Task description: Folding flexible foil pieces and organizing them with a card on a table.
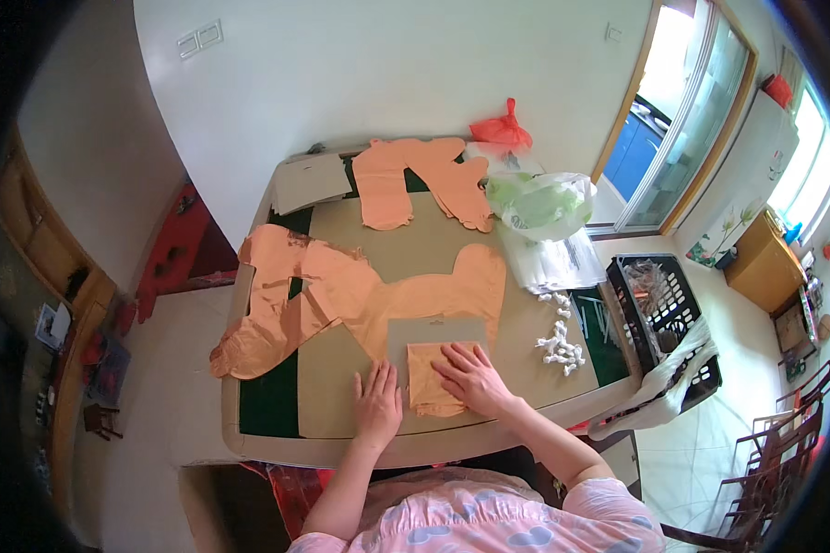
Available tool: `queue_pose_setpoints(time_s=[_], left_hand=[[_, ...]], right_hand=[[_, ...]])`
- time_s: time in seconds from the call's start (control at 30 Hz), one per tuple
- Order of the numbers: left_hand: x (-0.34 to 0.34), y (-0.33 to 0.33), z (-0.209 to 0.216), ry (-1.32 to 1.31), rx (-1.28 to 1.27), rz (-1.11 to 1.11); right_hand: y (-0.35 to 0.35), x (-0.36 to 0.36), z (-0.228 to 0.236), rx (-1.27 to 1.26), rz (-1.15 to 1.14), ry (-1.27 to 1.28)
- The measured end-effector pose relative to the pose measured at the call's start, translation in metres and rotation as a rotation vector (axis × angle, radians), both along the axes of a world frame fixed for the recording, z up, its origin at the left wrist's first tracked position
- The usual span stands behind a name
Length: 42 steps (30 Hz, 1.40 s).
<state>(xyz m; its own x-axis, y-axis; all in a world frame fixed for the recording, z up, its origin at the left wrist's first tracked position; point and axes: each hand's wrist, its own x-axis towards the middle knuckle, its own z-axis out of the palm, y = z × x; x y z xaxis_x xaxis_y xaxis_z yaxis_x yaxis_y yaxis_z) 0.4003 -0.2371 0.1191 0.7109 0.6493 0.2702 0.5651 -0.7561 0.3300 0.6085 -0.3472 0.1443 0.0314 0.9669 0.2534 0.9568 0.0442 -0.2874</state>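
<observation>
Right hand (470, 376) laid flat on folded orange piece (431, 380), pinned against tabletop (332, 396); left hand (378, 405) spread beside, steadying; nothing gripped.

A room in a home, used for handwork: plain white walls, a tiled floor, a sliding glass door (687, 111) at upper right, wooden cabinets (765, 263) (one at far right), folding chairs (788, 433) at lower right, and a counter (415, 442) spread with orange fabric pieces (415, 184).

Your right hand (473, 378) lies on the folded cloth (431, 387), your left hand (377, 403) just beside it on the table (277, 405). Behind them spread more cloth pieces (341, 295); a crate (659, 313) stands to the right.
</observation>
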Motion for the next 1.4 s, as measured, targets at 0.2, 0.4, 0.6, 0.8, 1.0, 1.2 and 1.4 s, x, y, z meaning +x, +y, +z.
queue_pose_setpoints(time_s=[0.2,0.4,0.6,0.8,1.0,1.2,1.4], left_hand=[[-0.002,-0.011,0.006,-0.035,0.029,-0.065],[0.029,0.02,0.016,-0.479,-0.13,-0.006],[0.086,0.09,0.022,-0.222,-0.373,-0.016],[0.096,0.118,0.028,0.061,-0.643,-0.129],[0.087,0.11,0.035,0.071,-0.528,-0.132],[0.044,0.075,-0.004,0.068,0.062,-0.144],[0.069,0.085,0.011,-0.091,0.047,-0.026]], right_hand=[[0.025,0.02,0.004,0.045,0.052,-0.03],[0.028,0.028,0.009,0.047,0.114,-0.032],[0.028,0.029,0.005,0.06,0.136,-0.038],[0.025,0.03,0.002,0.093,0.144,-0.009],[0.022,0.034,0.004,0.104,0.137,0.039],[0.024,0.038,0.003,0.076,0.114,0.009],[0.028,0.042,0.005,0.046,0.103,0.011]])
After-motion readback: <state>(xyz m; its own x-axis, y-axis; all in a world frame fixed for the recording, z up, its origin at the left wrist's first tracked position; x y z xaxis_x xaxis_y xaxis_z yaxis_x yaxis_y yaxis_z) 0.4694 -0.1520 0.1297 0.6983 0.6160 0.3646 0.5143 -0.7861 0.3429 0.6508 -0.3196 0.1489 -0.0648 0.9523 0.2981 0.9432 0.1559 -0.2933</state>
